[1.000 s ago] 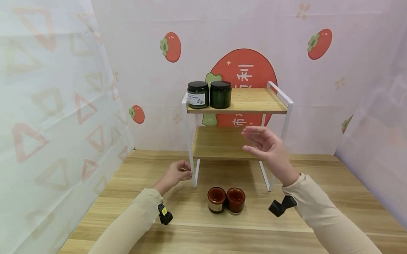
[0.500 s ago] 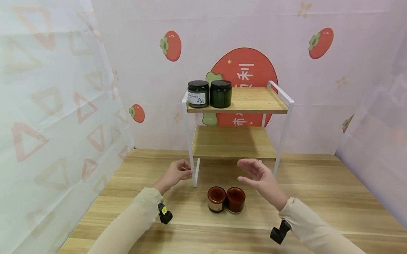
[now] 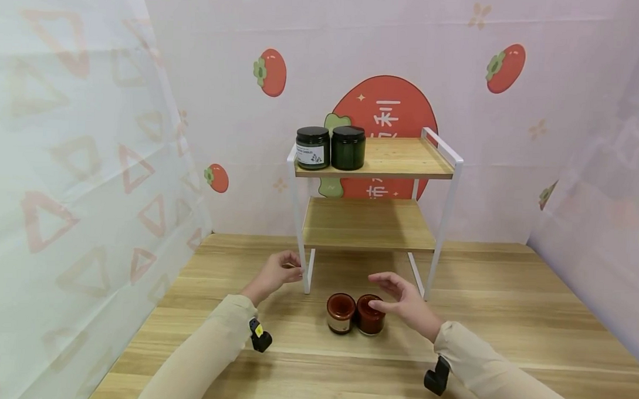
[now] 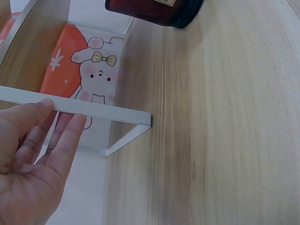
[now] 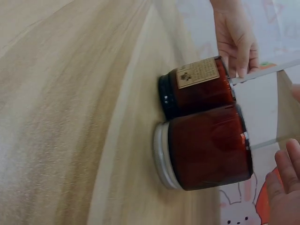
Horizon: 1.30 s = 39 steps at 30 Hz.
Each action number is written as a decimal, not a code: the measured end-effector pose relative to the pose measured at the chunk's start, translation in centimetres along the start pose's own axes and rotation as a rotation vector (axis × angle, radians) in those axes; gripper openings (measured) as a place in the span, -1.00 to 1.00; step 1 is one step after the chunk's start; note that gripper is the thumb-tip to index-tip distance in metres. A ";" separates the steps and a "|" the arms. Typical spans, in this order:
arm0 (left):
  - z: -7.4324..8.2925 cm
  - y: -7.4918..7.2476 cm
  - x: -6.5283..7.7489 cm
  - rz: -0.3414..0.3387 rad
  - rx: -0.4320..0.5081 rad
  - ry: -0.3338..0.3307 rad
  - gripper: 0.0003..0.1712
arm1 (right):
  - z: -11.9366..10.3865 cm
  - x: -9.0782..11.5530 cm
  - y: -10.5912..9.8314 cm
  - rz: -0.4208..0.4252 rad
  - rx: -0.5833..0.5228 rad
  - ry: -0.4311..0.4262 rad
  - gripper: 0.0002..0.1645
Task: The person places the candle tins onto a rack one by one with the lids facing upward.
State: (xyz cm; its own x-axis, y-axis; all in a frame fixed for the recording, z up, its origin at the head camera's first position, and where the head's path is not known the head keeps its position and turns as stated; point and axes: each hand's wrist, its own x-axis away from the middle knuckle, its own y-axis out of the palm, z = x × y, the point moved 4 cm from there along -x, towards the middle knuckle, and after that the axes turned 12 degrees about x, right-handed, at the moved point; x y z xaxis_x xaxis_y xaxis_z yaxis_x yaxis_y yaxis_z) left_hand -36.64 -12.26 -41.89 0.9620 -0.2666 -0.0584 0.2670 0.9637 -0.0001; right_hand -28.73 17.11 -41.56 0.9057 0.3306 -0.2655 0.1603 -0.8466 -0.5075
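In the head view my left hand is at the front left leg of a two-tier shelf. The left wrist view shows thumb and fingertips pinching that white leg. My right hand hovers over the right of two red-brown glass candle jars, fingers spread and holding nothing. Both jars stand upside down on their lids, side by side before the shelf. The left jar has a tan label and a dark lid; the right jar has a silver lid. Its contact with my right hand is not visible.
On the upper board's left end stand two dark green jars with black lids, one labelled and one plain. Printed cloth hangs behind and at both sides of the wooden table.
My right hand has come down from in front of the shelf to the right red-brown jar. My left hand has stayed at the shelf leg, and the jars have not moved.
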 end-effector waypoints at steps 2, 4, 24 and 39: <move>0.1 0.1 0.0 -0.002 -0.001 -0.001 -0.87 | 0.3 0.1 0.2 0.001 0.017 0.007 -0.36; 0.2 0.1 0.1 -0.004 -0.004 -0.001 -0.87 | 0.6 0.2 0.3 -0.010 0.032 0.005 -0.35; 0.1 0.0 0.1 -0.006 0.001 0.015 -0.87 | 2.8 0.5 1.7 -0.151 -0.033 0.069 -0.12; 0.1 0.0 0.0 -0.017 -0.016 0.009 -0.85 | 2.9 0.7 1.7 -0.177 -0.044 0.097 -0.09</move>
State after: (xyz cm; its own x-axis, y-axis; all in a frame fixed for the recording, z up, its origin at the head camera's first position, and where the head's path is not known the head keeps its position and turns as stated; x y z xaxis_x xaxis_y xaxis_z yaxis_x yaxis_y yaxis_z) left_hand -36.64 -12.31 -41.84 0.9567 -0.2832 -0.0672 0.2827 0.9591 -0.0171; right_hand -28.96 17.09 -45.03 0.8952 0.4357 -0.0940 0.3353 -0.7973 -0.5020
